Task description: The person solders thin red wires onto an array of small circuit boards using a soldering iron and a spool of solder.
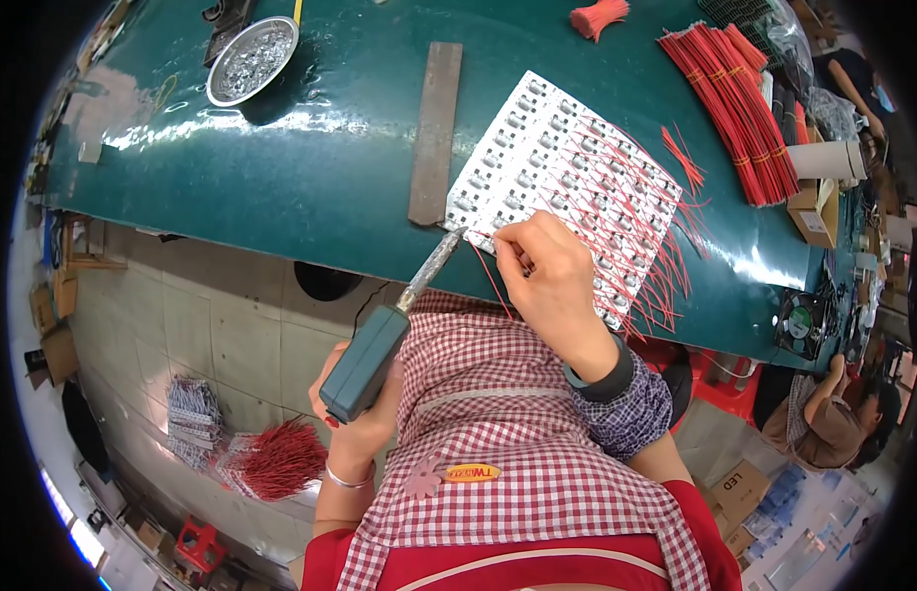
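My left hand (372, 419) is wrapped around the dark green handle of a soldering gun (362, 362). Its metal tip reaches the lower left corner of a white circuit board panel (525, 148), which carries rows of small dark and silvery parts. Just right of the tip, my right hand (555, 271) is closed in a pinch over the board's near edge; what lies between its fingertips is too small to make out. A thin red wire (493, 284) runs down beside those fingertips, over the table edge. Many red wires (631, 231) stick out from the board's right part.
Left of the board lies a flat metal bar (437, 133). A metal bowl (254, 61) with silvery bits stands at the far left. Bundled red wires (729, 113) and a small fan (801, 323) are on the right. Wired boards (271, 460) lie lower left; another person (828, 419) sits at right.
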A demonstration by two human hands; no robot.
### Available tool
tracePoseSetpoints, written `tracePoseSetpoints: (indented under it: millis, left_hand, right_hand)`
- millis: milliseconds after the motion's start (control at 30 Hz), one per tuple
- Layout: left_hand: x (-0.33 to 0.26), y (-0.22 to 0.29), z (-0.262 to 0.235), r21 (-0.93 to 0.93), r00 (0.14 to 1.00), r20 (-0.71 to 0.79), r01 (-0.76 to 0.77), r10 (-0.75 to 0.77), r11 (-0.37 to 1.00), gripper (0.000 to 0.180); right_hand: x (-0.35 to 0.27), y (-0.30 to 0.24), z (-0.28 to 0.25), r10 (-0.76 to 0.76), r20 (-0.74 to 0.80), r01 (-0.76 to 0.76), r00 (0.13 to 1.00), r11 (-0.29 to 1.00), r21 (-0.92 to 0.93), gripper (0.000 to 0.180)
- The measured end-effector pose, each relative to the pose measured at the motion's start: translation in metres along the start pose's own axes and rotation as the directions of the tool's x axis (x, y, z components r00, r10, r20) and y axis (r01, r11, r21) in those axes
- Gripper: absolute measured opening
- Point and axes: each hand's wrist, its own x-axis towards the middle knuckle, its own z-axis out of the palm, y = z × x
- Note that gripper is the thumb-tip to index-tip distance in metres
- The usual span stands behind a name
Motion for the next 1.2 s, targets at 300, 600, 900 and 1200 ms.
tracePoseSetpoints:
  millis: [300,600,900,1200]
  left_hand:
    - [0.010,0.009,0.003,0.100,0.990,0.060,-0.131,0.126,0.986,0.018]
    - [0.007,0.005,0.002,0.109,0.991,0.054,-0.130,0.125,0.986,0.016]
    - [-0.003,-0.002,-0.002,0.129,0.978,-0.004,-0.204,0.206,0.970,0.022]
    - [-0.015,-0.036,0.001,-0.036,0.987,-0.157,-0.039,0.033,0.999,0.042]
  right_hand:
    - [0.005,-0.003,-0.003,-0.011,0.026,0.013,1.000,0.998,-0.068,0.006]
    - [0.006,-0.003,-0.004,-0.029,0.023,0.031,0.999,0.995,-0.090,0.005]
    - [0.007,-0.001,-0.006,-0.020,0.018,0.022,1.000,0.995,-0.099,0.004]
    - [0.021,0.014,-0.076,-0.113,-0.115,0.094,0.987,0.983,-0.156,0.009]
